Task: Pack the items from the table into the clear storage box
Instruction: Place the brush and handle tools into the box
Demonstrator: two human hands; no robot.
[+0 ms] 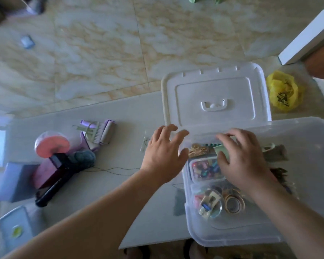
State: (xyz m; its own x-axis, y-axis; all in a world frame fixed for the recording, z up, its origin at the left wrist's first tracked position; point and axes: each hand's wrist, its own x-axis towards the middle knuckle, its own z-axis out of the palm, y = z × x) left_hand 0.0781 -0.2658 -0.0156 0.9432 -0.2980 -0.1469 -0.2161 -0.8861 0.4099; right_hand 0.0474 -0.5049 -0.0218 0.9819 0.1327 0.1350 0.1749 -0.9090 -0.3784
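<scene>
The clear storage box (307, 184) stands at the table's right end, holding tape rolls (232, 200), a small case of coloured bits (204, 169) and other small items. My right hand (243, 159) is inside the box, fingers closed on a pale green card-like item (222, 149). My left hand (165, 154) hovers at the box's left rim, fingers spread and holding nothing. On the table's left lie a pink round item (51, 144), a purple comb set (99, 134), a dark red and black tool (54, 174) and a blue-grey box (15, 180).
The box's white lid (215, 94) lies flat behind the box. A thin wire (116, 170) trails across the white table (120, 118). A yellow bag (284, 90) sits on the tiled floor at the right. A pale container (15, 227) is at the table's near left corner.
</scene>
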